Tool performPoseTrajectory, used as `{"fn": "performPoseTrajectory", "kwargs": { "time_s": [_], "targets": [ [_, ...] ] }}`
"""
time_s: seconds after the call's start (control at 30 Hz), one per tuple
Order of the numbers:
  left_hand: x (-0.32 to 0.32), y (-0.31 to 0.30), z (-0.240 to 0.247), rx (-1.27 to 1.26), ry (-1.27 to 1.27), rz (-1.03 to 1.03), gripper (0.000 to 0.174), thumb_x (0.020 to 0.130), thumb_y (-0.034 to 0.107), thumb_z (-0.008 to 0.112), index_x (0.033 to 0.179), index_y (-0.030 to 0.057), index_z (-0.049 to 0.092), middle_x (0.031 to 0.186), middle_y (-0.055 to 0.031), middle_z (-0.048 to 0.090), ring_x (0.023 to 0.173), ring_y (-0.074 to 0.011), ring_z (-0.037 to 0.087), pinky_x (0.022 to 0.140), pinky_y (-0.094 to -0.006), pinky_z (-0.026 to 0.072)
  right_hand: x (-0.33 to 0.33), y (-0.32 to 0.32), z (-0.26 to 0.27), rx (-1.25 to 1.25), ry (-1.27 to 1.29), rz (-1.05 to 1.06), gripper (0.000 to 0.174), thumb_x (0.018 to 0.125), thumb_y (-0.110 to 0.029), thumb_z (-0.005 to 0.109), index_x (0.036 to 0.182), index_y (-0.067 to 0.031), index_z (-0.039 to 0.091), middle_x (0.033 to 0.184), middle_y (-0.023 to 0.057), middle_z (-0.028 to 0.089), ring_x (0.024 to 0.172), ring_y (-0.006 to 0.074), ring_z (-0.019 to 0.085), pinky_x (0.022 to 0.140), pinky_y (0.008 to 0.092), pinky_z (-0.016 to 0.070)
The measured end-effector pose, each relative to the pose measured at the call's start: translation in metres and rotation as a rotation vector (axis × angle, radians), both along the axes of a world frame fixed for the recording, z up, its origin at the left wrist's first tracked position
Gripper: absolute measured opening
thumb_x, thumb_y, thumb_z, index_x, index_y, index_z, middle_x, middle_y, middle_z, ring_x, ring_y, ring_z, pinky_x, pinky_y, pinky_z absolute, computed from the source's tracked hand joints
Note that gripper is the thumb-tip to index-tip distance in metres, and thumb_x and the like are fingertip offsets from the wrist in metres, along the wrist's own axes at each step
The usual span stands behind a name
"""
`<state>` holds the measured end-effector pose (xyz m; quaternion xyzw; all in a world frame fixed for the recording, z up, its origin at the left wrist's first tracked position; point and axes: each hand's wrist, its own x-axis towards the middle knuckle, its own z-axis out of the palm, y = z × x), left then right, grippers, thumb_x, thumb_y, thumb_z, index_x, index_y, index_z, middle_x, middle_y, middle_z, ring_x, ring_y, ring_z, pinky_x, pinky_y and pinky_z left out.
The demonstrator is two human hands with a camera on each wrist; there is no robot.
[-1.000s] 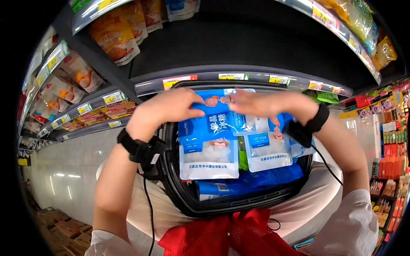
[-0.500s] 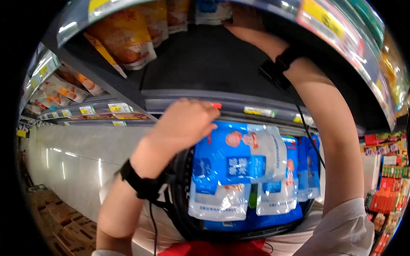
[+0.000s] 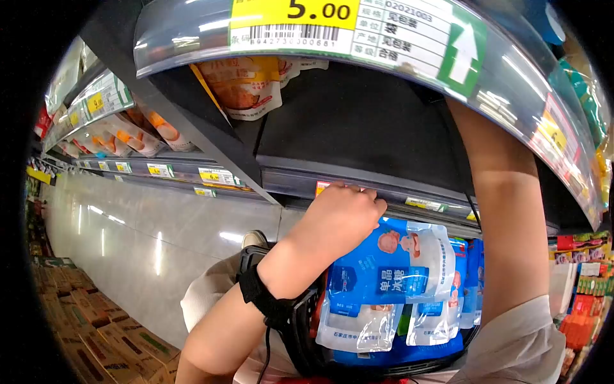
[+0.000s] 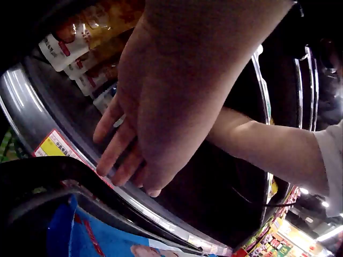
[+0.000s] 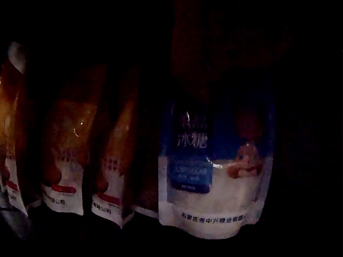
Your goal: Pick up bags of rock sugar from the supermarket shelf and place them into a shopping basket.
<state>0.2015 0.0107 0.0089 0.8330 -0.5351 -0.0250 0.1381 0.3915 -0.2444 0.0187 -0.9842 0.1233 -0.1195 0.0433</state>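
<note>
My left hand point(image 3: 345, 214) rests at the front edge of the black shelf point(image 3: 364, 147), its fingers loosely bent and holding nothing. Just below it, a blue-and-white pouch of lump sugar point(image 3: 393, 269) lies on more such pouches in a black basket point(image 3: 300, 339). My right arm point(image 3: 508, 185) reaches deep into the shelf, the hand hidden behind the upper ledge in the head view. In the dark right wrist view, the right hand point(image 5: 222, 51) is a dim shape at the top of a standing lump sugar pouch point(image 5: 214, 198); its grip cannot be made out.
Orange-and-white pouches point(image 3: 246, 89) stand at the shelf's left, beside a dark upright divider point(image 3: 185, 115). The upper shelf's edge with a large price label point(image 3: 300, 29) overhangs my right arm. Brown cartons point(image 3: 105, 320) are stacked on the floor at left.
My right hand left the pouches in the basket and went into the shelf, out of sight in the head view. My left hand moved from the top pouch to the shelf edge. The head view leaned closer.
</note>
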Motion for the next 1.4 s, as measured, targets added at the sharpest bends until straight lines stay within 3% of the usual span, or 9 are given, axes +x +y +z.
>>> {"fn": "performPoseTrajectory", "kwargs": {
  "time_s": [0.47,0.7,0.77,0.83,0.9,0.97,1.13,1.27,1.4],
  "targets": [
    [-0.008,-0.001,0.002,-0.070,0.084,-0.046,0.018,0.074,0.019,0.059,0.086,0.0060,0.058,0.080,-0.0103,0.058,0.075,-0.0276,0.060,0.066,-0.0377,0.0477,-0.019,-0.028,0.001,0.065,-0.256,0.037,0.056,0.087,-0.037,0.045,0.130,-0.0050,0.030,0.135,0.0164,0.027,0.120,0.0317,0.033,0.099,0.0406,0.0285],
    [-0.011,-0.002,0.024,-0.082,-0.052,-0.043,0.024,0.070,0.015,0.062,0.091,0.0059,0.057,0.095,-0.0063,0.057,0.100,-0.0224,0.052,0.084,-0.0335,0.0406,-0.076,-0.059,-0.006,0.387,-0.645,0.358,0.053,0.088,-0.036,0.044,0.129,-0.0059,0.032,0.133,0.0154,0.031,0.118,0.0299,0.037,0.098,0.0391,0.0307],
    [-0.011,-0.006,0.035,-0.550,-0.262,-0.022,0.033,0.070,0.012,0.061,0.101,0.0055,0.054,0.103,-0.0076,0.053,0.104,-0.0238,0.048,0.087,-0.0347,0.0386,-0.102,-0.068,-0.008,0.474,-0.720,0.483,0.052,0.088,-0.036,0.043,0.129,-0.0061,0.032,0.133,0.0151,0.032,0.118,0.0294,0.038,0.097,0.0387,0.0313],
    [-0.016,-0.004,0.048,-0.650,-0.190,0.015,0.047,0.069,0.012,0.062,0.113,0.0064,0.048,0.110,-0.0083,0.049,0.106,-0.0259,0.045,0.088,-0.0367,0.0380,-0.180,0.004,0.052,-0.295,-0.648,0.120,0.026,0.087,-0.016,0.051,0.106,0.0006,0.054,0.105,0.0096,0.058,0.098,0.0233,0.053,0.087,0.0365,0.0376],
    [-0.024,-0.005,0.054,-0.718,-0.130,0.091,0.050,0.068,0.012,0.063,0.115,0.0065,0.047,0.113,-0.0088,0.048,0.107,-0.0272,0.044,0.089,-0.0373,0.0375,-0.214,0.021,0.060,0.241,-0.932,0.401,0.022,0.083,-0.013,0.057,0.100,0.0009,0.057,0.097,0.0126,0.061,0.090,0.0214,0.056,0.083,0.0317,0.0395],
    [-0.034,-0.008,0.054,-0.841,-0.121,0.113,0.062,0.065,0.013,0.067,0.121,0.0073,0.041,0.116,-0.0121,0.045,0.109,-0.0307,0.043,0.092,-0.0385,0.0365,-0.241,0.033,0.071,0.511,-0.939,0.161,0.014,0.080,-0.007,0.061,0.088,0.0028,0.057,0.081,0.0051,0.062,0.076,0.0090,0.052,0.070,0.0226,0.0420],
    [-0.057,-0.013,0.031,-0.617,0.413,0.123,0.073,0.066,0.015,0.070,0.128,0.0056,0.032,0.129,-0.0159,0.035,0.120,-0.0333,0.034,0.098,-0.0389,0.0321,-0.290,0.029,0.048,0.548,-0.935,0.090,0.007,0.078,-0.004,0.060,0.078,0.0004,0.056,0.073,0.0062,0.060,0.069,0.0081,0.052,0.065,0.0224,0.0421],
    [-0.075,-0.015,0.021,-0.680,0.100,0.158,0.076,0.065,0.015,0.070,0.129,0.0069,0.030,0.128,-0.0204,0.034,0.120,-0.0342,0.035,0.097,-0.0388,0.0325,-0.330,0.052,0.057,0.532,-0.947,0.131,0.003,0.077,0.001,0.059,0.080,0.0008,0.058,0.078,0.0065,0.063,0.072,0.0095,0.056,0.069,0.0224,0.0441],
    [-0.100,-0.016,0.031,-0.819,0.220,0.137,0.072,0.064,0.010,0.071,0.126,0.0065,0.034,0.111,-0.0165,0.044,0.109,-0.0314,0.045,0.091,-0.0378,0.0384,-0.365,0.064,0.098,0.304,-0.969,0.271,0.009,0.069,0.002,0.063,0.076,-0.0032,0.062,0.071,0.0081,0.064,0.061,0.0174,0.061,0.059,0.0257,0.0455]
  ]
}}
